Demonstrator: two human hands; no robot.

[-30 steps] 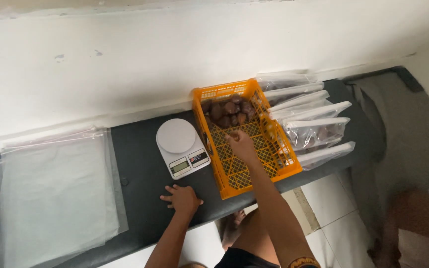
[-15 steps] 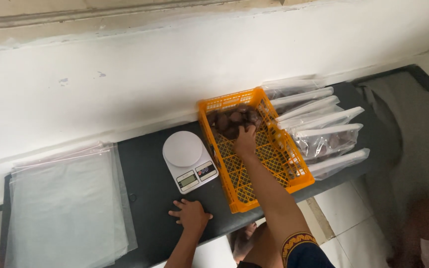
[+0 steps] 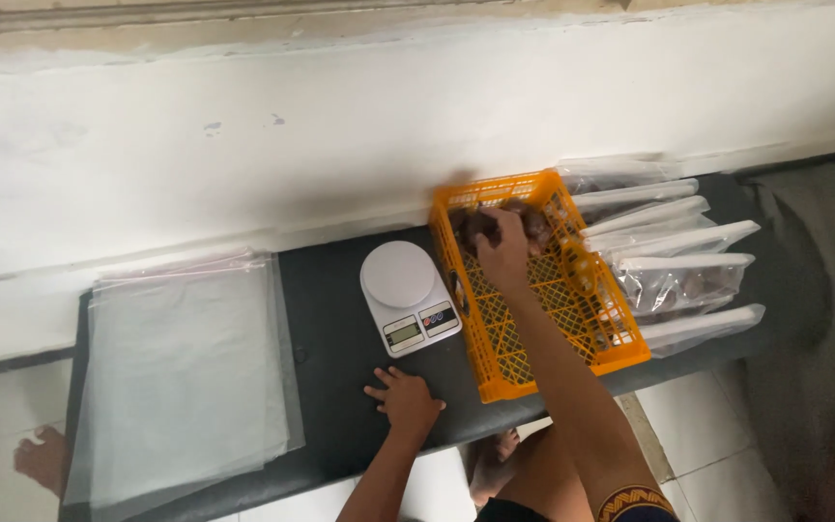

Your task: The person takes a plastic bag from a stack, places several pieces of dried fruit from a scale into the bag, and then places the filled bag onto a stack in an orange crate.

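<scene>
Now the right hand (image 3: 503,249) has reached farther up the orange crate (image 3: 572,319), fingers closing on dark fruit (image 3: 536,224).

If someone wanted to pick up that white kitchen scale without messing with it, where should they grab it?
Probably by the two long side edges of the white scale, coming down from above. It lies flat on the dark bench, with a round platform at the far end and a display with buttons at the near end, so a side grip avoids pressing either. The left hand rests flat just in front of it.
</scene>
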